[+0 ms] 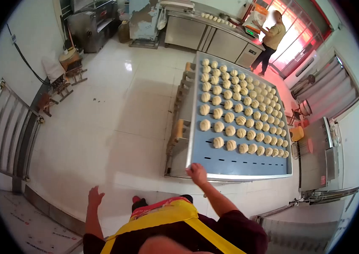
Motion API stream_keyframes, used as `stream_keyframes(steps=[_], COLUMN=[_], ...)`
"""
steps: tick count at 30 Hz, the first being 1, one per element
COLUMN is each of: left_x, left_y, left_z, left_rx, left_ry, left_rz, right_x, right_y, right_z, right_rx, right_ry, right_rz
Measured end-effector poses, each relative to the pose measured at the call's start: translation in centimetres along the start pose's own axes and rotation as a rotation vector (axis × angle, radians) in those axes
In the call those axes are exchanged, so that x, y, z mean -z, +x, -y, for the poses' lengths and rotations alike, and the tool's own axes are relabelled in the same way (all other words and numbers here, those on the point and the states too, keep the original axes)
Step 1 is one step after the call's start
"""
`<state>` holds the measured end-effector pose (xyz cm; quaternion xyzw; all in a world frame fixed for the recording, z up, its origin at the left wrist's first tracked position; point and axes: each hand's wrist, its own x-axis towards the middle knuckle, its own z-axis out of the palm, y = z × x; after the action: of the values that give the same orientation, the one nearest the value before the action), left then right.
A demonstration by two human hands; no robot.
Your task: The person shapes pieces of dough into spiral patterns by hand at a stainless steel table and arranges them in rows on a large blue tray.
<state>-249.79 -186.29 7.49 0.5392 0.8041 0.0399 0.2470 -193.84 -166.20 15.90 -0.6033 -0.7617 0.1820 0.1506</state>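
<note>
A large blue-grey tray (226,166) with a raised metal rim carries rows of shaped pale dough buns (241,120). The near strip of the tray shows its slotted surface. At its near left corner, my right hand (197,173) has its fingers closed over the rim. My left hand (95,196) hangs over the floor to the left, fingers apart, holding nothing. A yellow apron (162,218) covers my front.
Wooden-handled rolling pins (180,128) stick out beneath the tray's left side. A steel counter (188,31) runs along the back, where another person (274,36) holds a bag (256,17) by a scale. Small stools (76,72) and a metal rack (8,127) stand left.
</note>
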Motion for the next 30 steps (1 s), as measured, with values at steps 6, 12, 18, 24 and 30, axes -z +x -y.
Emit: stream_keyframes(steps=[6,12,18,24,30], left_x=[11.4,19.6,11.7,17.9,24.4], left_y=[15.2,27.5,37.7,32.9,61.1], left_z=[-11.0,-18.1,12.0,15.5,12.0], left_rx=[-0.266,-0.476,-0.036,0.558,0.085], left_ry=[-0.148,-0.27,-0.024,-0.078,0.298], left_rz=[-0.059,0.11,-0.007,0.335,0.328], right_x=[1.3,2.3,-7.4,-8.7,-12.1], right_y=[3.6,20.3,42.6,63.2,80.8], right_z=[1.9,10.0,22.6,32.9,24.7], right_rx=[-0.362,-0.259,0.279,0.611,0.437], right_ry=[-0.105,0.171,0.44,0.366,0.391], right_rz=[0.008,-0.249,0.257,0.539,0.453])
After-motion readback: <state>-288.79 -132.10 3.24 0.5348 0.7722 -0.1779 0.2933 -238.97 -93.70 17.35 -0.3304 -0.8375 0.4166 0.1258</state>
